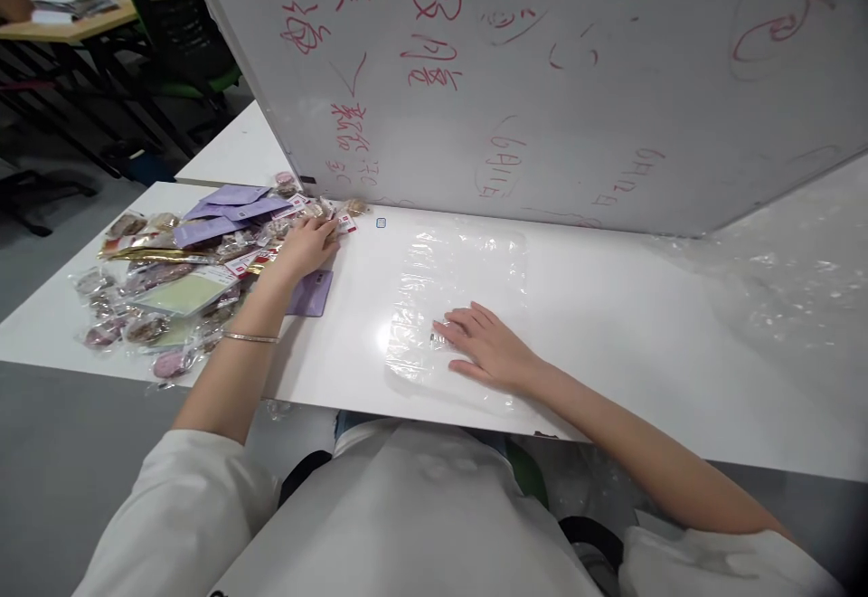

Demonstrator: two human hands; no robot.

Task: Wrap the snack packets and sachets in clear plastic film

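A clear plastic bag [461,262] lies flat on the white table [597,307]. Resting on its lower right part is my right hand [492,348], palm down with fingers spread. My left hand [308,249] reaches onto the right edge of a pile of small wrapped packets [153,330]; its fingers are bent over the packets, and what lies under the fingertips is hidden. Purple pouches [234,208] lie on top of the pile, and another purple pouch [312,294] lies beneath my left wrist. A pale green packet [186,291] sits among the wrapped pieces.
A whiteboard [570,90] with red writing stands along the table's back edge. Crumpled clear plastic [800,280] covers the far right. A small blue-edged label [381,223] is on the table near the board. Behind at left are a black chair [176,18] and a wooden desk [74,27].
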